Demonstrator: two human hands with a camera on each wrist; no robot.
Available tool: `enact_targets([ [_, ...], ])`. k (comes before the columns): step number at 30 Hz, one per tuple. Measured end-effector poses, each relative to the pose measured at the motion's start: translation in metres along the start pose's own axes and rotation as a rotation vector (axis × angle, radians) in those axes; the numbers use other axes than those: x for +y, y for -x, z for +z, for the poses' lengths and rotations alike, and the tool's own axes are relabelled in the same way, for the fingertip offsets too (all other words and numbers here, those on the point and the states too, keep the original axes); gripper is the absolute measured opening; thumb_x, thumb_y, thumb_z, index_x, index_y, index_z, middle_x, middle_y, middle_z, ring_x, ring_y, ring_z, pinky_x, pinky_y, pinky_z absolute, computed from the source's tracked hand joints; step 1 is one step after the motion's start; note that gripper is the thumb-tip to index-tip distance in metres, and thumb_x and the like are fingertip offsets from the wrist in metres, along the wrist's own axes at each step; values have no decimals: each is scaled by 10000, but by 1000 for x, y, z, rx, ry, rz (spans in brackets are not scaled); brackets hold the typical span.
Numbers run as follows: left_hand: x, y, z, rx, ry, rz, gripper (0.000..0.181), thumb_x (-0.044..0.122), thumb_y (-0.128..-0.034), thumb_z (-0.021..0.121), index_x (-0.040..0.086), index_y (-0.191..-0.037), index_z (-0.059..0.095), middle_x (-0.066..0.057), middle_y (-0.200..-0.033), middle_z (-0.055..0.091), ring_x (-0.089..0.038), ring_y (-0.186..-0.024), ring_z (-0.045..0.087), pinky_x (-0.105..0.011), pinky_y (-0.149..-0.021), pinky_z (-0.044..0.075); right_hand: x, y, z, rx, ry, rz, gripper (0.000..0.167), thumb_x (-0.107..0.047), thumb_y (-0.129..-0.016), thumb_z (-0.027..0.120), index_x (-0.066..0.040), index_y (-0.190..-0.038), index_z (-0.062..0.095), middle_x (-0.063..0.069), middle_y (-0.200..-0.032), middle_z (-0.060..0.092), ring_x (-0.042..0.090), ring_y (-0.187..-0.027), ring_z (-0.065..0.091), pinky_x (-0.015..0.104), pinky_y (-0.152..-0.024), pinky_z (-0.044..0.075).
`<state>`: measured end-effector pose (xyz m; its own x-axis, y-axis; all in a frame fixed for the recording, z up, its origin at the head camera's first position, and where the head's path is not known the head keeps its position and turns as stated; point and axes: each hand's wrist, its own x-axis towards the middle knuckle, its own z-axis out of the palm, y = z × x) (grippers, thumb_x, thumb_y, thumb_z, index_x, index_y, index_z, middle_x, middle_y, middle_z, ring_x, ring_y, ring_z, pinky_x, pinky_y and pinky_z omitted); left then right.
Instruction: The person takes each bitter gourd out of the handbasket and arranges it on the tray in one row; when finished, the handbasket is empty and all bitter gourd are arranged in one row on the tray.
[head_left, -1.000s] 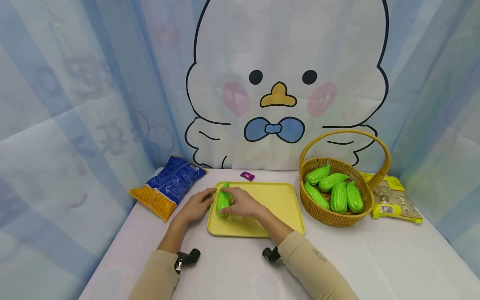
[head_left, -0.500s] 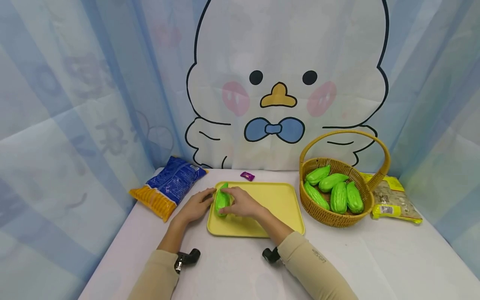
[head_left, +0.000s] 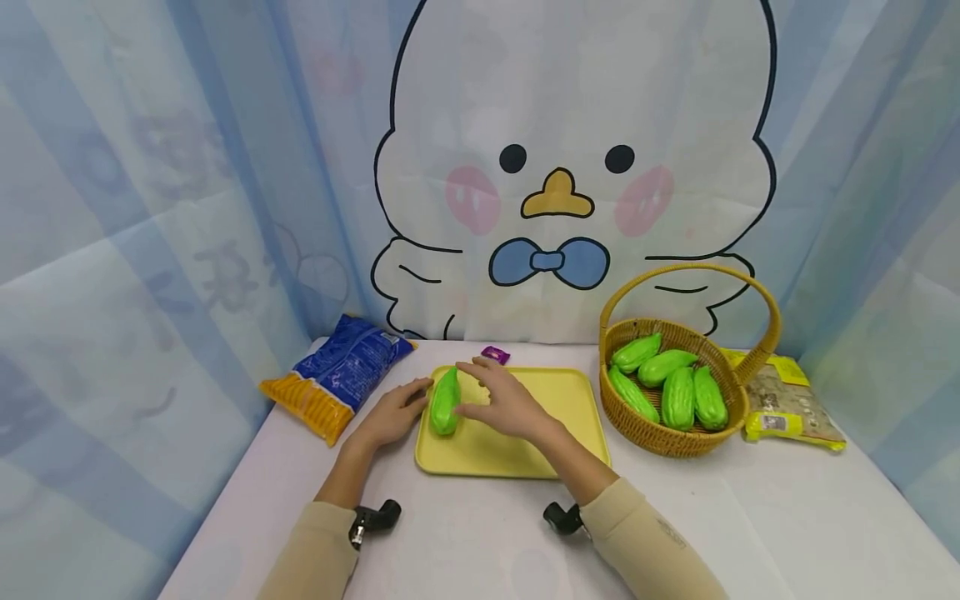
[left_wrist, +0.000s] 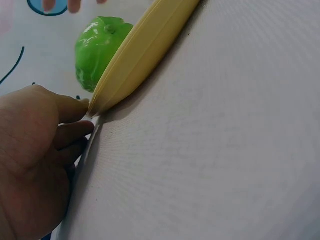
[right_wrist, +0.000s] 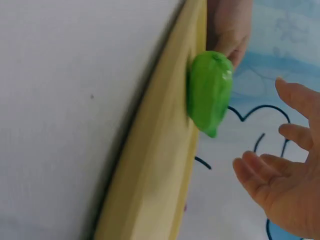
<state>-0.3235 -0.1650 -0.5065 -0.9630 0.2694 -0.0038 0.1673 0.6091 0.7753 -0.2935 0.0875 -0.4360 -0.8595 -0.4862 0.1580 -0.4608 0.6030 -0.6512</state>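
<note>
fingers apart on right hand (head_left: 513, 406), touching tray (head_left: 558, 392) on left hand (head_left: 393, 414), gourd (head_left: 446, 402) seems placed; next likely calls for the basket (head_left: 637, 431).

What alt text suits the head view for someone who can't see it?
A person's right hand, grip open, is beside a glossy, elongated green vegetable on a yellow rectangular tray; the left hand touches the tray's edge. A tan woven basket at right holds five similar vegetables.

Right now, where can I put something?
Bare: the right end of the yellow tray, between right hand and wicker basket, and the white tablecloth in front of that basket. Crowded: the tray's left end, with a green gourd between left hand and right.
</note>
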Motion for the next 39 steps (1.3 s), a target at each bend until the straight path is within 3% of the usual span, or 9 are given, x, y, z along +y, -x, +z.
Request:
enact_targets([
  [4, -1, 1, 0, -1, -4, -1, 476, 244, -1112, 486, 152, -1578, 468, -132, -1657, 404, -337, -1577, 298, -551, -1320, 176, 0, 12, -15, 80, 56, -49, 693, -337, -958, 767, -180, -1570, 482, 151, -1638, 404, 365, -1514, 397, 596, -1206, 409],
  [13, -2, 0, 1, -6, -22, 7, 477, 257, -1115, 480, 157, -1581, 464, -119, -1656, 409, -316, -1581, 298, -516, -1332, 154, 5, 37, -44, 221, 51, -93, 676, -326, -947, 782, -180, -1548, 510, 175, -1602, 451, 402, -1484, 434, 646, -1177, 418],
  [19, -1, 1, 1, -3, -8, -8, 480, 249, -1113, 481, 179, -1587, 457, -130, -1668, 386, -347, -1582, 285, -576, -1304, 211, 10, 49, -60, 262, 60, -128, 678, -312, -954, 776, -141, -1550, 501, 170, -1600, 452, 392, -1492, 422, 642, -1188, 407],
  [28, -1, 0, -1, -2, -29, -2, 487, 253, -1111, 482, 161, -1588, 452, -148, -1663, 390, -358, -1575, 298, -564, -1302, 235, 22, 58, -82, 325, 53, -152, 660, -249, -960, 770, -105, -1546, 502, 171, -1582, 477, 389, -1484, 424, 647, -1189, 399],
  [33, -2, 0, 0, -6, -34, 1, 489, 254, -1114, 471, 158, -1593, 444, -153, -1664, 387, -361, -1574, 299, -562, -1298, 245, 28, 65, -96, 376, 34, -121, 659, -227, -947, 784, -110, -1538, 518, 179, -1579, 485, 403, -1490, 408, 672, -1204, 352],
  [39, -2, 1, 1, -11, -33, 2, 485, 250, -1117, 464, 156, -1593, 443, -146, -1665, 386, -356, -1576, 297, -558, -1300, 244, 38, 76, -114, 379, -9, -31, 635, -271, -976, 754, -147, -1549, 509, 159, -1607, 441, 398, -1509, 372, 681, -1204, 340],
])
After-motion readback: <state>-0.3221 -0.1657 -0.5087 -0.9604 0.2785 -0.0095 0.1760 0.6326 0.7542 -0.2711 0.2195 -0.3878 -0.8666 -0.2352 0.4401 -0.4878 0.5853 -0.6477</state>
